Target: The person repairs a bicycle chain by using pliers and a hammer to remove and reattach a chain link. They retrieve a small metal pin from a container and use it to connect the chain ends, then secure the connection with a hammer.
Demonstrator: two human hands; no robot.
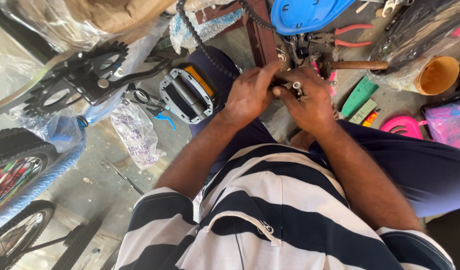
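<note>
Here, a small silver metal fitting (296,86) is pinched between both hands, left hand (250,92) and right hand (310,102), fingers closed tight on it. A black bicycle chain (202,42) trails up-left from the grip. Judged rigid, light, probably greasy; best held by its ends.

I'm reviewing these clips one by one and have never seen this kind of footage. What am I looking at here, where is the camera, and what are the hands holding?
There is no machine: a person works with bare hands, and the one camera sits on their head, looking down over a striped shirt. The left hand and right hand meet on a small metal part joined to a bike chain; what the part is cannot be told. On the floor around them lie a pedal, a black crank with chainring, red-handled pliers, a hammer, a plastic bag and an orange cup. Bike wheels show at the left.
</note>
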